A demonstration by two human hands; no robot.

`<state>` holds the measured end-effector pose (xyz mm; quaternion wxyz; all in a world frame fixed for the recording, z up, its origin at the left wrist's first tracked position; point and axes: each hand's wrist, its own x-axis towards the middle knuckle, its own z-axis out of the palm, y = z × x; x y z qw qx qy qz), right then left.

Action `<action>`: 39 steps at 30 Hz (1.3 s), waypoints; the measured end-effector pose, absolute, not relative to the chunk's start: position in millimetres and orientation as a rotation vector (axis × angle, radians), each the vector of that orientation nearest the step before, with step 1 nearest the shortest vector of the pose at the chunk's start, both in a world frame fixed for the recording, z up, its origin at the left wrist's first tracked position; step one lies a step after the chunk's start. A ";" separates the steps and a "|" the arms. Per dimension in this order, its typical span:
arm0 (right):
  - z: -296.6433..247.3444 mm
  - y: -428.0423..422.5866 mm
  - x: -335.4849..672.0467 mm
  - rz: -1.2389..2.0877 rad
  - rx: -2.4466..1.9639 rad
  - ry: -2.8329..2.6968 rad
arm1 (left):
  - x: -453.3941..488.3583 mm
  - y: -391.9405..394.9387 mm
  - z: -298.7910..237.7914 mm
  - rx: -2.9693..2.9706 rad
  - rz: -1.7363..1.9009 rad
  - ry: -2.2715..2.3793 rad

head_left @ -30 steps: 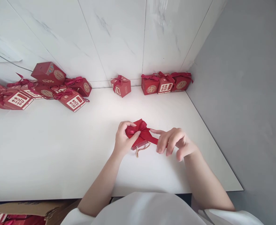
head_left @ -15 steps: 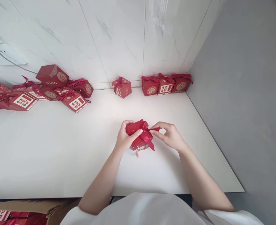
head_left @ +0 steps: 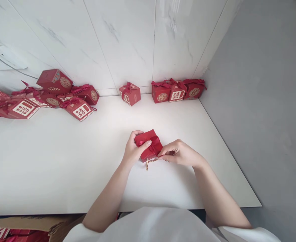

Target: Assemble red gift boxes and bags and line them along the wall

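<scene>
A red gift box (head_left: pixel 145 136) is held above or on the white table, with a dark red ribbon bow (head_left: pixel 155 143) across its top. My left hand (head_left: pixel 136 146) wraps the box's left side, its thumb pressing down on the bow. At the box's lower right corner, my right hand (head_left: pixel 179 153) pinches a ribbon end between thumb and fingers. A twisted gold and white cord (head_left: pixel 148 164) hangs from the box's near side, close to my right fingertips.
Several red ribboned boxes (head_left: pixel 80 109) are piled at the back left. One box (head_left: pixel 131 94) stands alone by the tiled wall, and three boxes (head_left: pixel 177 91) sit in a row at the back right. Below the table's front edge, a cardboard carton (head_left: pixel 27 222) holds more red boxes.
My right hand has moved down and toward me, from the bow's right side to the box's lower corner, with the ribbon end. My left hand keeps its hold on the box.
</scene>
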<state>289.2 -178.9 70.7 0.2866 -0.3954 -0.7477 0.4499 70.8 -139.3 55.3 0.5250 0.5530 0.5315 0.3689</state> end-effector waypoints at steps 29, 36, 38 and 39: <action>64.3 -164.5 284.1 1.166 -1.060 -1.678 | 50.0 -137.4 72.5 1.840 0.868 1.067; 63.8 -164.8 286.9 1.259 -1.027 -1.617 | 46.4 -137.2 74.7 1.874 0.794 0.999; 62.9 -164.7 287.1 1.285 -1.006 -1.607 | 45.2 -136.4 74.2 1.881 0.752 0.990; 62.3 -164.6 287.2 1.296 -0.999 -1.605 | 44.6 -135.8 73.9 1.878 0.735 0.985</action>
